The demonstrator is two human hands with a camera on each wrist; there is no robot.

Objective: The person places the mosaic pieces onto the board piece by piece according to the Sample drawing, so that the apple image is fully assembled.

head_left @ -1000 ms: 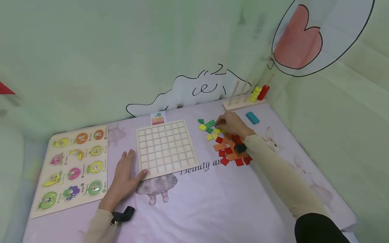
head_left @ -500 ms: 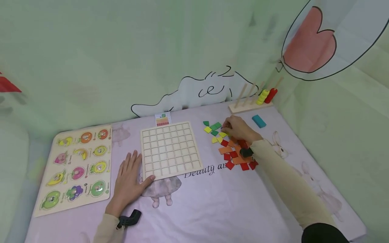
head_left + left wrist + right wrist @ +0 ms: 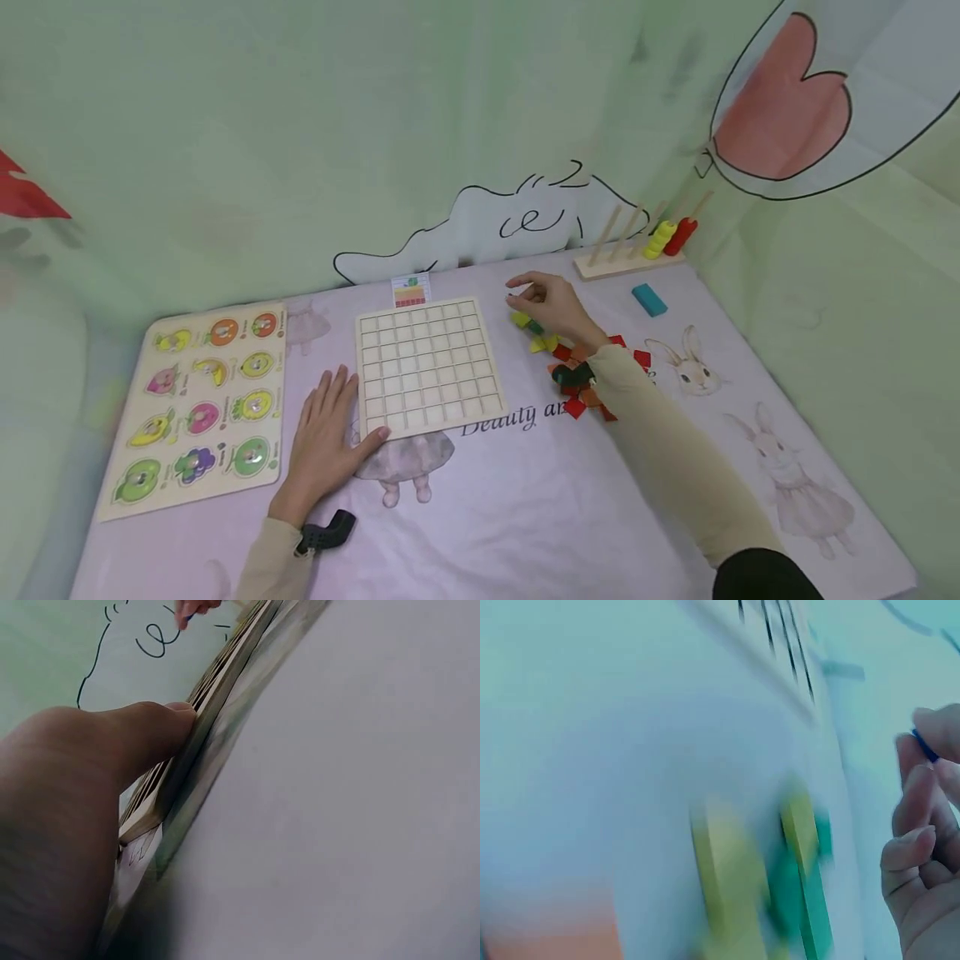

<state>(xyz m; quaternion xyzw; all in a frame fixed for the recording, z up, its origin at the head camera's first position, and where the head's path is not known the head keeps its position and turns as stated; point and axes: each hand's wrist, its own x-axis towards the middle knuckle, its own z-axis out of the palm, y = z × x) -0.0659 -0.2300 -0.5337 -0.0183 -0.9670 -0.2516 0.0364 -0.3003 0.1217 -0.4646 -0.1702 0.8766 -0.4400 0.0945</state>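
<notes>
A small blue tile (image 3: pixel 925 745) is pinched between the fingertips of the right hand (image 3: pixel 553 307), lifted above the heap of coloured tiles (image 3: pixel 577 367) to the right of the wooden grid board (image 3: pixel 424 363). Nearest the person, the left hand (image 3: pixel 326 442) lies flat with straight fingers on the lilac tablecloth (image 3: pixel 525 508), its thumb pressed against the board's near left corner. To the left lies a fruit peg puzzle (image 3: pixel 201 400). Farther back are a small pattern card (image 3: pixel 409 292), a teal block (image 3: pixel 648 299) and a peg stand with rings (image 3: pixel 637 246).
</notes>
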